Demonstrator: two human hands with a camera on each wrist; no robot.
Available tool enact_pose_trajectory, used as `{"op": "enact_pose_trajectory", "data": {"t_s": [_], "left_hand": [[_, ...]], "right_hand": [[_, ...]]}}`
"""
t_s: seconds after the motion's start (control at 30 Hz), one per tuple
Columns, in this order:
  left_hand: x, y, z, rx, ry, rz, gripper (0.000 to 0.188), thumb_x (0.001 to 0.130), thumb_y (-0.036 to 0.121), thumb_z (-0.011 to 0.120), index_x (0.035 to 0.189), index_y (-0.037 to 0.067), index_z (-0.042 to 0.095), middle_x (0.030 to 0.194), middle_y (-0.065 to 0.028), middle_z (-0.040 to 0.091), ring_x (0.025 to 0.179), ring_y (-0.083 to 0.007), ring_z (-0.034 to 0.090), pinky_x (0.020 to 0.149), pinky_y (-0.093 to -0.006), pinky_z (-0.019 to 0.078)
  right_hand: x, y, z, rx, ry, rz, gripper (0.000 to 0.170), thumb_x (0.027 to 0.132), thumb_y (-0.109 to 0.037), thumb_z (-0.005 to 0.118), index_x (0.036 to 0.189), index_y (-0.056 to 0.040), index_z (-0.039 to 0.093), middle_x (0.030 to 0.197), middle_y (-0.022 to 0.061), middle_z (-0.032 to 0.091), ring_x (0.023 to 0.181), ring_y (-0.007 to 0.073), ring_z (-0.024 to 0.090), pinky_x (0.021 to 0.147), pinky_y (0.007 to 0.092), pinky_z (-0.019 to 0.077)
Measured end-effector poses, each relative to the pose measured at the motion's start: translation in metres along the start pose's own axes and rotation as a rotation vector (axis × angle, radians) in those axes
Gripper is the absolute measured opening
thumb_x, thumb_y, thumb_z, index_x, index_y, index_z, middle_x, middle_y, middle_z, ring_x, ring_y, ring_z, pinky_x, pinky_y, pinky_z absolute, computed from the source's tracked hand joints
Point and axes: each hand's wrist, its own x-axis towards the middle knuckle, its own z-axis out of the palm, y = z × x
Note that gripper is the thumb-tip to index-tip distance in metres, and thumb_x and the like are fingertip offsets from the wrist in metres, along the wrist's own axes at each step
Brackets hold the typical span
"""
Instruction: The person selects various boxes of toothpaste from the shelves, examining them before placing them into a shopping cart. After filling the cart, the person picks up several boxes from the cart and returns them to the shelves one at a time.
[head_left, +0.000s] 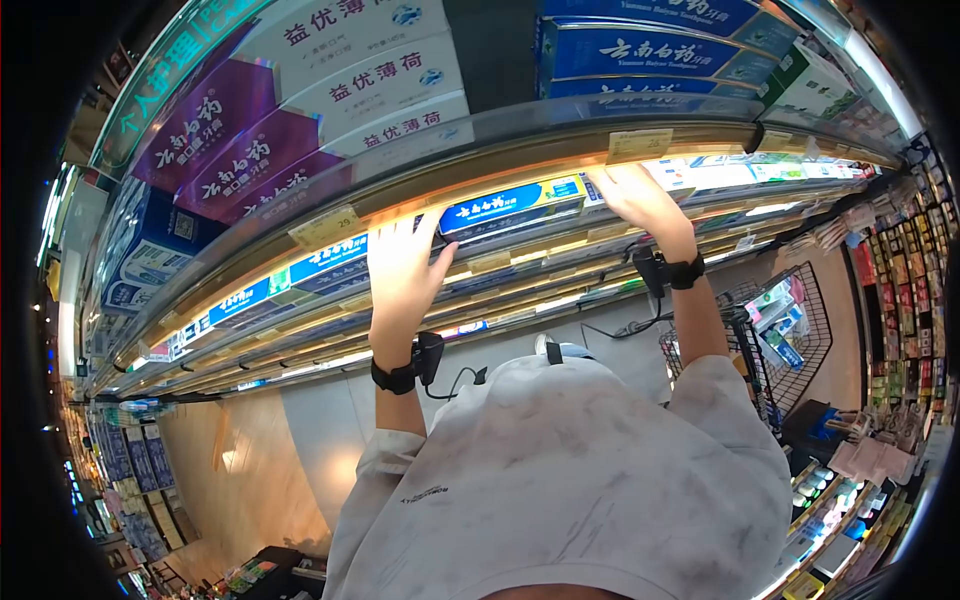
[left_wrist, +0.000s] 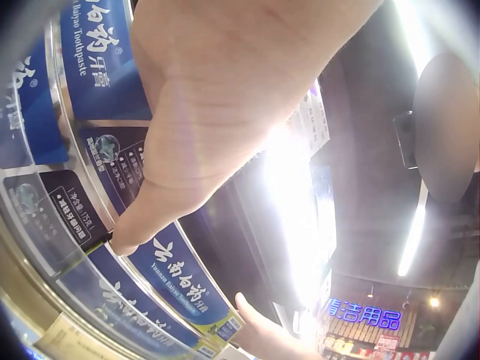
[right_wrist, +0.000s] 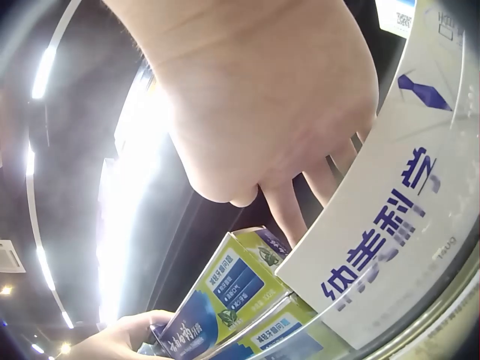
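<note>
Left hand [head_left: 403, 275] and right hand [head_left: 648, 205], fingers open, flanked the toothpaste box [head_left: 510, 204], seemingly aligning it; that called for gentle pressure.

Your shirt [head_left: 560, 480] is soft, matt cloth with a mottled look. Before you, the blue box [head_left: 512, 205] looks like smooth, glossy card, and the white box [right_wrist: 382, 225] smooth card too. The shelf guard [head_left: 480, 131] is clear, shiny plastic; the cart [head_left: 822, 305] looks like metal wire; the floor [head_left: 270, 450] has a smooth, wood-like sheen.
</note>
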Motion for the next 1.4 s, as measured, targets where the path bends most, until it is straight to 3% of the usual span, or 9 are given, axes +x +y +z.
{"op": "enact_pose_trajectory", "data": {"t_s": [0.17,0.27,0.37,0.47,0.53,0.67,0.83,0.97,1.4], "left_hand": [[0.0,0.002,-0.003,-0.005,-0.039,-0.023,0.058,0.086,0.026,0.083,0.141,0.018,0.064,0.121,-0.0124,0.066,0.117,-0.0337,0.059,0.104,-0.0455,0.043],[0.001,0.004,-0.007,-0.029,-0.036,-0.019,0.063,0.085,0.027,0.085,0.142,0.014,0.063,0.128,-0.0162,0.064,0.122,-0.0368,0.057,0.109,-0.0477,0.041],[-0.001,0.008,-0.015,-0.084,-0.002,-0.02,0.064,0.085,0.027,0.085,0.142,0.013,0.063,0.132,-0.0195,0.062,0.126,-0.0395,0.055,0.112,-0.0499,0.0399],[-0.006,0.012,-0.024,-0.168,0.028,-0.037,0.063,0.085,0.025,0.086,0.142,0.011,0.064,0.135,-0.0217,0.061,0.128,-0.0409,0.055,0.112,-0.0508,0.0415],[-0.01,0.015,-0.028,-0.231,0.063,-0.025,0.061,0.085,0.022,0.086,0.141,0.009,0.064,0.134,-0.0223,0.061,0.127,-0.0409,0.056,0.109,-0.0505,0.0442],[-0.023,0.018,-0.024,-0.334,0.183,0.067,0.055,0.083,0.011,0.086,0.136,0.007,0.068,0.136,-0.018,0.064,0.131,-0.0409,0.057,0.112,-0.0489,0.0465],[-0.044,0.012,-0.003,-0.432,0.318,0.082,0.028,0.084,-0.003,0.078,0.111,0.005,0.075,0.126,-0.0127,0.07,0.125,-0.0346,0.064,0.109,-0.0464,0.0493],[-0.03,0.01,-0.007,-0.395,0.4,0.046,0.036,0.084,-0.003,0.078,0.118,0.006,0.073,0.132,-0.0144,0.069,0.129,-0.037,0.062,0.11,-0.047,0.0477],[-0.058,0.031,-0.002,-0.129,0.454,-0.036,0.038,0.085,-0.003,0.077,0.121,0.008,0.07,0.13,-0.0131,0.064,0.131,-0.0367,0.059,0.108,-0.0481,0.0489]], "right_hand": [[-0.001,-0.014,-0.014,0.153,-0.031,0.056,0.03,0.103,-0.017,0.054,0.124,-0.0033,0.069,0.108,0.0201,0.073,0.105,0.0376,0.068,0.092,0.0459,0.0539],[-0.01,-0.011,-0.012,0.021,0.135,-0.14,0.029,0.104,-0.016,0.054,0.124,-0.0011,0.068,0.11,0.0196,0.072,0.105,0.0388,0.067,0.093,0.0469,0.0529],[-0.03,0.006,0.011,-0.077,0.367,-0.163,0.03,0.108,-0.016,0.05,0.125,0.0026,0.066,0.111,0.0201,0.071,0.106,0.0394,0.066,0.096,0.0464,0.0511],[-0.037,-0.041,-0.026,0.613,0.276,0.265,0.034,0.11,-0.018,0.046,0.127,0.005,0.065,0.118,0.0209,0.069,0.111,0.0384,0.065,0.101,0.0435,0.0488],[-0.05,-0.045,-0.019,0.513,0.38,0.138,0.037,0.111,-0.019,0.044,0.132,0.0045,0.064,0.128,0.0209,0.067,0.121,0.0356,0.063,0.109,0.0392,0.0447],[-0.098,-0.067,-0.018,0.515,0.388,0.28,0.034,0.112,-0.017,0.045,0.13,0.0035,0.066,0.128,0.0203,0.067,0.123,0.0345,0.063,0.109,0.0384,0.0449],[-0.168,-0.093,-0.007,0.466,0.361,0.438,0.028,0.111,-0.014,0.048,0.126,0.002,0.066,0.125,0.017,0.068,0.12,0.0318,0.064,0.105,0.0374,0.047],[-0.202,-0.121,-0.012,0.576,0.277,0.669,0.027,0.112,-0.016,0.05,0.127,-0.0008,0.066,0.125,0.0134,0.067,0.115,0.024,0.063,0.099,0.0329,0.0487],[-0.272,-0.082,-0.014,0.685,0.407,0.667,0.028,0.111,-0.013,0.047,0.127,-0.0001,0.066,0.121,0.0103,0.067,0.109,0.0219,0.066,0.1,0.0335,0.0488]]}}
